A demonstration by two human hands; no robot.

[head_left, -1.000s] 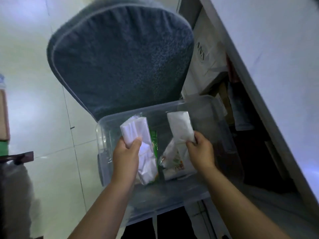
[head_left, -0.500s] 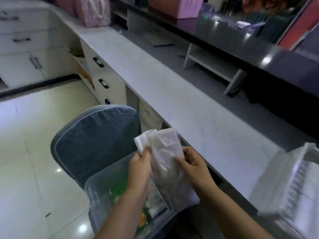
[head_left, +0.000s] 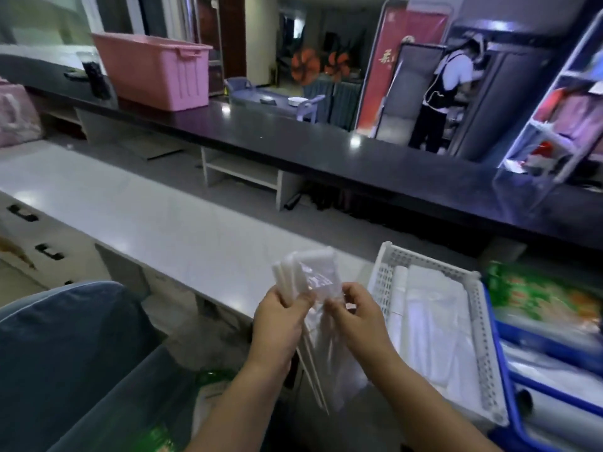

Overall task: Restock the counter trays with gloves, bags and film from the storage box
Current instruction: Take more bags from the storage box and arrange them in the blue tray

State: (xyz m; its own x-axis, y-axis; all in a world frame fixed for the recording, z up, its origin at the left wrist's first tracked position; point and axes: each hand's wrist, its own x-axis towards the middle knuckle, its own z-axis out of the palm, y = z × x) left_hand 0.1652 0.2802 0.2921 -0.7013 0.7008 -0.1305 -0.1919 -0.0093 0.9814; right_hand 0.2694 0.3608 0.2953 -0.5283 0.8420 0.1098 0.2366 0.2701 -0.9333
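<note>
Both of my hands hold one stack of clear plastic bags [head_left: 313, 275] upright over the front edge of the white counter [head_left: 156, 223]. My left hand [head_left: 280, 318] grips the stack's left side and my right hand [head_left: 355, 316] pinches its right side. Just right of my hands stands a white perforated tray [head_left: 483, 347] with folded white bags inside. The clear storage box [head_left: 156, 380] is at the bottom left, and green packets show in it.
A blue padded chair back [head_left: 65, 347] stands at the lower left beside the box. A blue tray [head_left: 554, 402] with packets lies at the far right. A raised dark counter [head_left: 326, 148] carries a pink bin [head_left: 153, 70]. A person stands far back right.
My hands lifted two bag packs out of the storage box, brought them together into one stack, and raised it to the counter edge beside the white tray. The view swung up.
</note>
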